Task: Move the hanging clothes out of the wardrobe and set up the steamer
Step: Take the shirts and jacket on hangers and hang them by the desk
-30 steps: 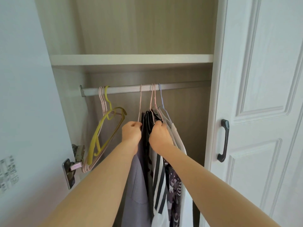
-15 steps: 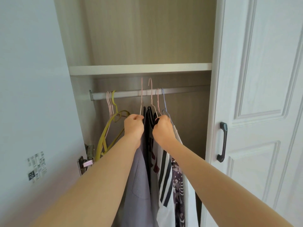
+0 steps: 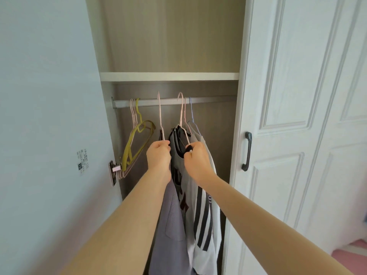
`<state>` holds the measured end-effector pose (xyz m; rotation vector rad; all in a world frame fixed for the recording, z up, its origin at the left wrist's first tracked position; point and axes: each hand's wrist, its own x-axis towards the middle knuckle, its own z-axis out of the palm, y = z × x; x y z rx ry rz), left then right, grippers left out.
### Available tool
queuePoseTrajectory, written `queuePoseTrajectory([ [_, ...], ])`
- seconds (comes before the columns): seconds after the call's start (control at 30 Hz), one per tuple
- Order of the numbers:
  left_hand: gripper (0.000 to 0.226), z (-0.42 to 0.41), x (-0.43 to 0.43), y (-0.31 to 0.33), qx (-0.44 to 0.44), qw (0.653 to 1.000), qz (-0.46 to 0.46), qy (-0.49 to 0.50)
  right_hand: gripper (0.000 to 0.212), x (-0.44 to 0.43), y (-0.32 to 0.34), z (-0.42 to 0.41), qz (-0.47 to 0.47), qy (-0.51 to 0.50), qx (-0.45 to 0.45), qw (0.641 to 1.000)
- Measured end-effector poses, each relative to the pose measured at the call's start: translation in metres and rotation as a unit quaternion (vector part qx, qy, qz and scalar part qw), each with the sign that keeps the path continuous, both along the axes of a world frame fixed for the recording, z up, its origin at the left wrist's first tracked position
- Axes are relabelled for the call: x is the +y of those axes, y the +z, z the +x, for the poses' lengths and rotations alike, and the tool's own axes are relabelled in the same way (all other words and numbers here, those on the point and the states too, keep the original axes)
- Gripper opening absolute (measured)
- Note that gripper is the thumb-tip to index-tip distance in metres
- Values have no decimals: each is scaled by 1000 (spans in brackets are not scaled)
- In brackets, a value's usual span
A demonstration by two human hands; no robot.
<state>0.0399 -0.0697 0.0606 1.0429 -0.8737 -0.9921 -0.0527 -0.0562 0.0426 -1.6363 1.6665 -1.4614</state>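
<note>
Inside the open wardrobe a metal rail (image 3: 210,100) runs under a shelf. My left hand (image 3: 158,155) grips a pink hanger (image 3: 160,116) that carries a lilac-grey garment (image 3: 170,225); its hook stands raised level with the rail's top. My right hand (image 3: 195,157) grips another pink hanger (image 3: 181,112) with a black-collared top (image 3: 178,139), its hook also lifted above the rail. A white top with black stripes (image 3: 202,219) and a further white garment hang beside them on hangers whose hooks are on the rail.
Several empty pink and yellow hangers (image 3: 137,139) hang at the rail's left end, near a door hinge (image 3: 114,171). The white shelf (image 3: 168,76) sits just above the rail. A closed white door with a black handle (image 3: 247,150) is on the right, the open door panel (image 3: 49,116) on the left.
Both hands have lifted their hangers, so the two pink hooks now stand above the rail instead of hanging over it. The view has tilted and shifted, showing more above the shelf.
</note>
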Motion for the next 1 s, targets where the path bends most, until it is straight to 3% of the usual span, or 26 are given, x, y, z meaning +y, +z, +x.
queuePoseTrajectory([
  [0.47, 34, 30, 154, -47, 42, 983, -13, -176, 9, 186, -23, 30, 11, -59, 21, 998],
  [0.6, 33, 44, 212, -50, 82, 964, 34, -251, 9, 249, -31, 47, 15, -69, 8, 997],
  [0.73, 27, 60, 265, -56, 47, 954, 52, -291, 23, 312, -37, 63, 21, -71, -35, 997],
  [0.87, 21, 79, 311, -68, 9, 943, 55, -328, 38, 368, -50, 76, 54, -101, -8, 993],
  [1.0, 16, 91, 359, -77, 5, 933, 65, -354, 24, 420, -64, 89, 58, -125, 14, 990],
])
